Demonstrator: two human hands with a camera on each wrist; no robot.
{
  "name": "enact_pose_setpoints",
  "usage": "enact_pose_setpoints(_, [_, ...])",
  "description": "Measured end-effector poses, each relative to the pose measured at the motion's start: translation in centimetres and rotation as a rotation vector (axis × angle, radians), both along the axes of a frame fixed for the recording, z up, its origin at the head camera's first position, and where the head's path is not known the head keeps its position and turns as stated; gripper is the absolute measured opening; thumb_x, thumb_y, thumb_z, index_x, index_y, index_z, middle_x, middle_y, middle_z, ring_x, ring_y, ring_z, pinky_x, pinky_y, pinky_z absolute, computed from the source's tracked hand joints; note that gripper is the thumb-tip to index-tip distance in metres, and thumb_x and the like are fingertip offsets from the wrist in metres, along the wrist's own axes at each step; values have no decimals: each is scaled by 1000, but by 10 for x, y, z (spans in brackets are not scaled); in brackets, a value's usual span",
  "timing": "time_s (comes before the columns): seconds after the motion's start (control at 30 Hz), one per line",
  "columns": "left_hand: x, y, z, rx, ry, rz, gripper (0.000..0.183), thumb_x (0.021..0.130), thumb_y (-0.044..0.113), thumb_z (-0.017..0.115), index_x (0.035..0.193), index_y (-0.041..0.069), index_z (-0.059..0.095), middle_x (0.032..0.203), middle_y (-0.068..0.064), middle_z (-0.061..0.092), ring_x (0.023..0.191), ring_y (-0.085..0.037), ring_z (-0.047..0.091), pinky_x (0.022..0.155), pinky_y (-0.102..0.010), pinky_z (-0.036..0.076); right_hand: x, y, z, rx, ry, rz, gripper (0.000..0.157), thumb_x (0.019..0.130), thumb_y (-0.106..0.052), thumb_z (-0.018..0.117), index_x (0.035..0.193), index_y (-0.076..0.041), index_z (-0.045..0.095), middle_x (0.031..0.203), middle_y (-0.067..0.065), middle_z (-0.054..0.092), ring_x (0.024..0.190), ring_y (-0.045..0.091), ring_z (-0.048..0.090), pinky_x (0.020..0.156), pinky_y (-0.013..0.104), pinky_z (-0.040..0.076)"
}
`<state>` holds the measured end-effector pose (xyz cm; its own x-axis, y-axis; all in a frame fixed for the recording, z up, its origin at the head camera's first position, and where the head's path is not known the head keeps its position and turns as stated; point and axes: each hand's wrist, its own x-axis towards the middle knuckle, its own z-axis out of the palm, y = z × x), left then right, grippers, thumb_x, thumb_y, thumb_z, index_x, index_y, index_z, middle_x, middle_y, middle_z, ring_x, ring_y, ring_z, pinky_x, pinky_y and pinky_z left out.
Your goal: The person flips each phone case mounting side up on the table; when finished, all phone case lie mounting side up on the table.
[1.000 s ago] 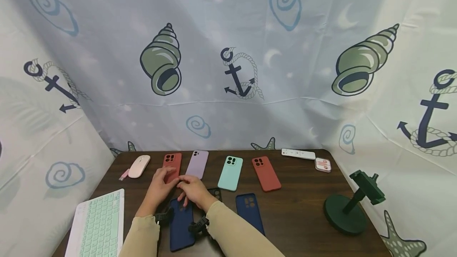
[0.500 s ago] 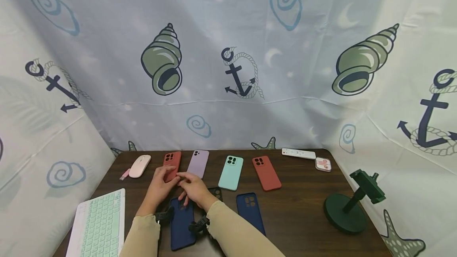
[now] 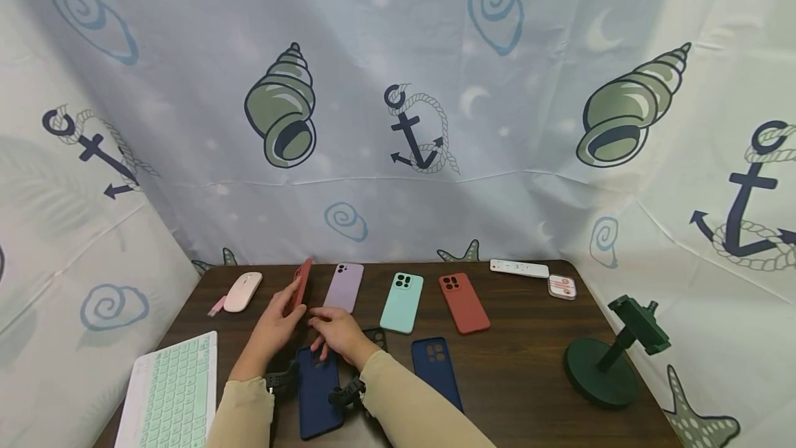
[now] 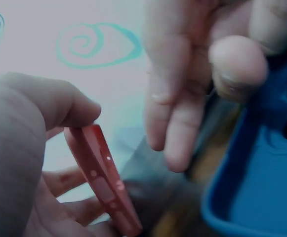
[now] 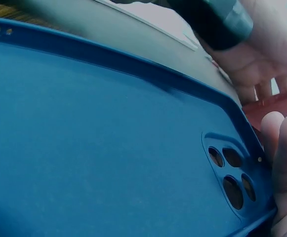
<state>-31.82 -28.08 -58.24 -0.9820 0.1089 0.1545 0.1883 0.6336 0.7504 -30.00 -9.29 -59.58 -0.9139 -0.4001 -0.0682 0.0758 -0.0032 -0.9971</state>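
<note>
My left hand (image 3: 273,323) grips a red phone case (image 3: 302,282), which stands tilted up on its side near the table's back left. In the left wrist view the thumb lies on the top edge of that red case (image 4: 103,182), with other fingers behind it. My right hand (image 3: 340,332) hangs beside it, fingers relaxed, over the camera-hole end of a dark blue phone case (image 3: 320,396). In the right wrist view this blue case (image 5: 103,128) shows its hollow inner side, and right fingertips (image 5: 286,140) reach its end; whether they touch is unclear.
Along the back are a lilac case (image 3: 344,287), a mint case (image 3: 401,303), another red case (image 3: 464,303) and a white remote (image 3: 519,268). A second blue case (image 3: 437,370), a keyboard (image 3: 177,389), a mouse (image 3: 243,292) and a green stand (image 3: 601,373) surround the hands.
My left hand has lifted the red phone case from lying flat to standing tilted on its side. The right hand has stayed almost still; the near end of the blue case has shifted slightly right.
</note>
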Motion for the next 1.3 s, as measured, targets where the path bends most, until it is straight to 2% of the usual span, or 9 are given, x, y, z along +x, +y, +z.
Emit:
enact_pose_setpoints(0.07, [3, -3, 6, -4, -29, 1, 66, 104, 29, 57, 162, 23, 27, 155, -24, 39, 134, -44, 47, 104, -60, 41, 0, 0, -1, 10, -4, 6, 38, 105, -12, 52, 142, -5, 58, 130, 14, 69, 65, 27, 70, 43, 28, 50])
enact_pose_setpoints(0.17, [6, -5, 12, 6, -66, 8, 63, 106, 31, 53, 162, 26, 26, 155, -24, 43, 128, -39, 54, 95, -48, 48, -1, -1, -1, 11, -14, 15, 37, 105, -12, 53, 140, -3, 59, 131, 13, 68, 63, 20, 68, 43, 28, 50])
enact_pose_setpoints(0.27, [7, -5, 17, 7, -101, 18, 59, 107, 30, 50, 162, 29, 26, 155, -24, 45, 122, -37, 57, 89, -42, 50, -1, 1, 0, 5, -19, 32, 36, 105, -12, 52, 139, -3, 60, 132, 12, 68, 64, 19, 68, 43, 27, 49])
enact_pose_setpoints(0.37, [7, -7, 19, 1, -132, 19, 59, 108, 27, 47, 163, 27, 24, 156, -25, 43, 132, -40, 53, 99, -49, 49, -1, 2, 2, -1, -26, 51, 36, 105, -11, 52, 139, -2, 60, 132, 13, 68, 66, 20, 69, 43, 27, 49])
enact_pose_setpoints(0.47, [6, -10, 20, -15, -152, 10, 61, 109, 26, 46, 163, 20, 21, 157, -26, 39, 140, -42, 46, 109, -58, 41, -1, 3, 4, 1, -34, 66, 37, 105, -11, 51, 140, -2, 59, 131, 14, 68, 66, 19, 69, 44, 27, 49])
enact_pose_setpoints(0.6, [5, -12, 19, -31, -129, 2, 66, 106, 26, 53, 162, 11, 22, 153, -29, 43, 132, -42, 53, 101, -54, 47, -1, 3, 4, 10, -39, 71, 37, 105, -11, 51, 141, -2, 59, 130, 14, 68, 64, 17, 68, 44, 27, 49])
enact_pose_setpoints(0.73, [4, -13, 17, -71, -110, -5, 77, 101, 27, 64, 161, 4, 21, 146, -29, 48, 121, -40, 59, 92, -50, 52, -1, 4, 3, 8, -36, 73, 37, 105, -11, 52, 140, -3, 59, 132, 14, 68, 67, 21, 69, 45, 27, 50])
enact_pose_setpoints(0.97, [2, -16, 10, -94, -101, -2, 90, 91, 19, 76, 157, -5, 19, 145, -30, 47, 124, -43, 55, 102, -58, 46, -3, 4, 2, 10, -37, 84, 39, 105, -10, 52, 142, -2, 57, 135, 15, 65, 78, 34, 73, 46, 28, 50])
enact_pose_setpoints(1.3, [6, -15, 11, -136, -141, 31, 96, 87, 20, 81, 151, -15, 17, 141, -39, 45, 124, -48, 55, 104, -61, 44, -3, 5, 3, 15, -36, 91, 39, 105, -12, 53, 142, -2, 57, 136, 15, 65, 81, 35, 73, 45, 28, 50])
